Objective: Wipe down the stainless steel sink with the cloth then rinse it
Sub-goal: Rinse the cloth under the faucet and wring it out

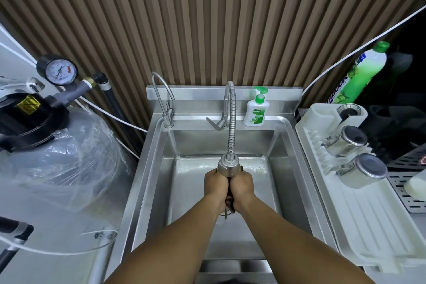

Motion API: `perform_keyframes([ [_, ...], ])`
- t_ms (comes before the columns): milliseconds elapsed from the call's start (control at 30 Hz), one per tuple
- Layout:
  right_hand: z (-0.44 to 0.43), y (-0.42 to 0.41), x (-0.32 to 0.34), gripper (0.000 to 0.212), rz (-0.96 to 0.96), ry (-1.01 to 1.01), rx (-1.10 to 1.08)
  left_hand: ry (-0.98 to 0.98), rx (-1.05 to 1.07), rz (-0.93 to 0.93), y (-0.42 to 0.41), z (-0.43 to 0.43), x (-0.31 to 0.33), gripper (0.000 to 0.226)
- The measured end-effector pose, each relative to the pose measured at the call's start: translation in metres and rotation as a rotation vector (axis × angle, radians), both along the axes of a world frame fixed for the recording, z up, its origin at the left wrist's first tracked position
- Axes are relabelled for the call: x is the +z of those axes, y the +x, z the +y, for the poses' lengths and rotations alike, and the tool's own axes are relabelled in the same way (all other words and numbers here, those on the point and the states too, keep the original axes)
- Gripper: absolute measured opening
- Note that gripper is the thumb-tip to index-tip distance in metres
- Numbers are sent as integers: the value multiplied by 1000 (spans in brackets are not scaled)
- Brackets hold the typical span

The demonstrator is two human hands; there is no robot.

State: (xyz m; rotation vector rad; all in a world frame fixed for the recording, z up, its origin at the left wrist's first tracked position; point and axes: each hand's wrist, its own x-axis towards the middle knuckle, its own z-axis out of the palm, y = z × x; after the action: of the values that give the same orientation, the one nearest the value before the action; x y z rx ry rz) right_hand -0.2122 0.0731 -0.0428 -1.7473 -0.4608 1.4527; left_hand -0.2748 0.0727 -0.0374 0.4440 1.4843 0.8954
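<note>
Head view: the left hand (216, 185) and right hand (242, 185) meet under the tap's spray head (228, 168), over the sink (297, 157) basin; both hands' fingers curl around the dark cloth (229, 204), squeezed between them; a soap bottle (255, 110) stands on the back ledge.

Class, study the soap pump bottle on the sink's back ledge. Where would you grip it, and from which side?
Grip the soap bottle by its white body, below the green pump, across its sides. Come from the front-right: the backsplash stands behind it and the flexible tap hose rises at its left.
</note>
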Motion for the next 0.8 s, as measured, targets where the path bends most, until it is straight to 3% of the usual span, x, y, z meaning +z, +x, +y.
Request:
perform_keyframes([
  [133, -4, -6, 7, 23, -9, 41, 61, -19, 26, -10, 2, -1, 2, 25],
  [500, -2, -3, 4, 9, 0, -10, 70, -32, 2, 49, -1, 1, 2, 5],
  [667, -1, -4, 3, 13, 31, -14, 63, -40, -12, 53, -4, 2, -1, 3],
  [800, -3, 0, 1, 21, 101, -15, 38, -35, -9, -33, -6, 0, 0, 17],
])
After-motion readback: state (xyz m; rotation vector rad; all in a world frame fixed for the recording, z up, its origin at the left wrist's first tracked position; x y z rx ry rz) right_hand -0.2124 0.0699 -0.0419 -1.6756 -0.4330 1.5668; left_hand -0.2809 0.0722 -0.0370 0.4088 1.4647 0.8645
